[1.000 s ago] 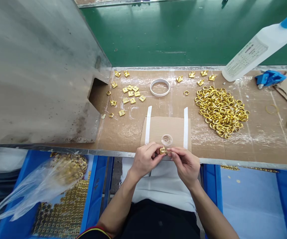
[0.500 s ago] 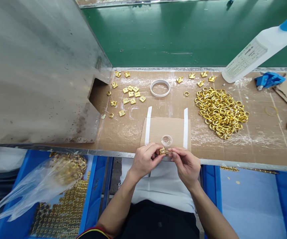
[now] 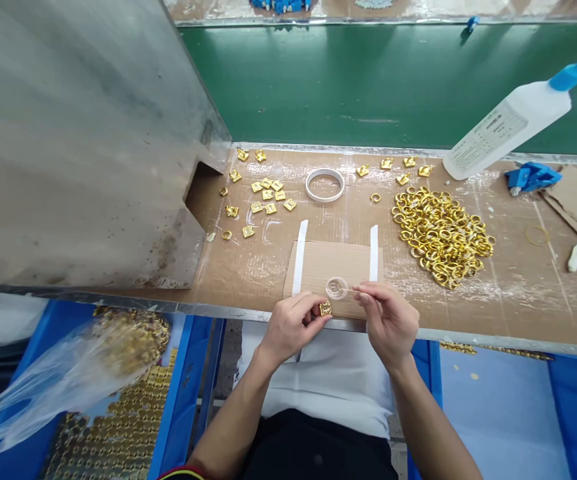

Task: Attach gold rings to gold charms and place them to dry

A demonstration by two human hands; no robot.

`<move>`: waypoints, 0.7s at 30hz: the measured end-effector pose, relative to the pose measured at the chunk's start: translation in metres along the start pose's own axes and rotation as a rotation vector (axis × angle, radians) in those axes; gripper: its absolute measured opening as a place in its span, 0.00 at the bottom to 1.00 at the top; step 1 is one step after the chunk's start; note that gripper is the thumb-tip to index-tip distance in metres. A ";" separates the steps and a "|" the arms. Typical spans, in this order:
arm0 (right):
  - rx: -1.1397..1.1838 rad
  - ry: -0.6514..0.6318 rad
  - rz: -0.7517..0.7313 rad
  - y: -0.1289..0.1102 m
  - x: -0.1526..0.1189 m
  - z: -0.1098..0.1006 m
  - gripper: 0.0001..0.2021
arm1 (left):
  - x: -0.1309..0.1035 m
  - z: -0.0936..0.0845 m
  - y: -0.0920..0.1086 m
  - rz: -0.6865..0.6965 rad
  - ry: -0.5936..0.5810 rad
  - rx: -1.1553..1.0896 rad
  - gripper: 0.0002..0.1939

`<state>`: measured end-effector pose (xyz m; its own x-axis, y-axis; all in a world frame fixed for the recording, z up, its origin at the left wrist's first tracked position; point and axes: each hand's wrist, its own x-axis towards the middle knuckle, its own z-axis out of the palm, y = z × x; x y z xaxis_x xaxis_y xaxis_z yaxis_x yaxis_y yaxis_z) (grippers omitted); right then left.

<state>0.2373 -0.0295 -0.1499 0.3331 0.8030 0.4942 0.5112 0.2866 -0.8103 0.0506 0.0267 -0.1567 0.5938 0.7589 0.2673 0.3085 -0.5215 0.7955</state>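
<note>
Right hand (image 3: 391, 321) pinching a thin stick (image 3: 352, 291), its tip at the small clear dish (image 3: 330, 292).
Stick's long axis lies nearly crosswise, pointing left from the fingers; whether the tip touches inside, cannot tell. Left hand (image 3: 292, 325), nearer the body's left, has thumb and finger closed on a square gold piece (image 3: 325, 308), just on the near side of the dish, at the cardboard pad's (image 3: 338, 257) front edge.

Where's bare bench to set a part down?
Bare: left of the cardboard pad, nearer than the square gold pieces; also between the ring heap and the bench's front edge. Crowded: the heap itself, and the pad's near end, with clear dish, left hand and right hand.
</note>
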 end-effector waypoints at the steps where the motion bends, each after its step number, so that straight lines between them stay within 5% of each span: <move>1: -0.050 -0.026 -0.048 0.001 0.005 0.001 0.07 | 0.000 0.000 0.000 0.002 0.000 -0.006 0.06; 8: -0.167 -0.076 -0.123 0.001 0.012 0.012 0.09 | 0.002 0.000 0.001 0.016 0.008 0.000 0.07; 21: 0.054 0.022 0.170 0.000 0.003 0.011 0.05 | 0.001 0.000 0.002 -0.015 -0.002 0.002 0.06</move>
<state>0.2295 -0.0213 -0.1524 0.4285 0.8307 0.3553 0.4033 0.1761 -0.8980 0.0520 0.0266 -0.1544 0.5907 0.7660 0.2536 0.3189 -0.5104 0.7986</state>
